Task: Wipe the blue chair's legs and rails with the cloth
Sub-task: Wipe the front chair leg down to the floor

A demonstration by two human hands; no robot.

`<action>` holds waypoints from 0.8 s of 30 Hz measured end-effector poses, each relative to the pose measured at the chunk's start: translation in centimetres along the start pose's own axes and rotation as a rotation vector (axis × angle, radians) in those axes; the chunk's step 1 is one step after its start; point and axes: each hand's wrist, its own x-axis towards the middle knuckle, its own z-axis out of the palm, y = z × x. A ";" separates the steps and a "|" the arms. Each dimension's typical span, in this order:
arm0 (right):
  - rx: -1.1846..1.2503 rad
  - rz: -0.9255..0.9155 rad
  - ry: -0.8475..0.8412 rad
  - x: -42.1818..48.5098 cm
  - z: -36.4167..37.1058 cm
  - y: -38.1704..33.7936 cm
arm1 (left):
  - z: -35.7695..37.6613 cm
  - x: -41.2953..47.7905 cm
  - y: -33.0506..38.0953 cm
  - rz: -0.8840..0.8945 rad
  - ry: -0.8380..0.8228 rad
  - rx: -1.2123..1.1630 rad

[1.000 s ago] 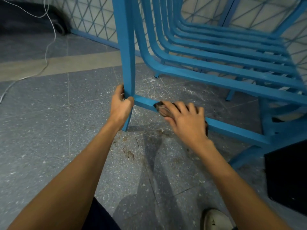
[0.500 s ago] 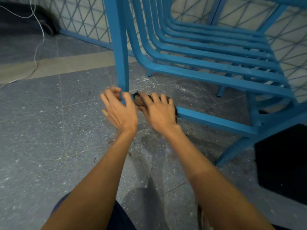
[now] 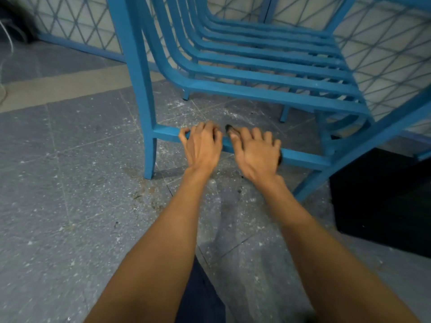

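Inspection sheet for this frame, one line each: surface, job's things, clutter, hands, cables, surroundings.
Surface: grey speckled tile floor, dusty, with brown debris near the chair's front leg.
Job's things: blue chair standing on the floor; cloth mostly hidden, a dark bit shows under the right hand.
Clutter: white specks and dirt under the chair.
Hands: left hand curled over the lower rail; right hand pressing the cloth on that rail.
Cables: white cable at the far left edge.
Surroundings: blue lattice fence behind; black object at right, unidentifiable.
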 end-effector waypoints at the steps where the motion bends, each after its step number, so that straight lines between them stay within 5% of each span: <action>1: 0.008 -0.019 -0.013 0.1 0.3 -1.3 | -0.1 0.0 -0.2 0.005 0.000 -0.003; 9: 0.037 -0.460 -0.080 -0.8 -0.7 3.8 | -0.9 0.9 -0.8 -0.032 -0.008 0.058; 15: 0.072 -0.251 -0.035 -2.5 -2.5 12.6 | -0.3 0.8 1.9 0.016 -0.133 0.052; 20: 0.161 0.096 0.008 -1.9 -1.9 8.6 | 1.6 -0.8 5.3 0.184 -0.261 0.139; 24: 0.204 -0.114 0.040 -2.6 -0.2 4.8 | 1.4 -1.5 5.7 0.083 -0.245 -0.028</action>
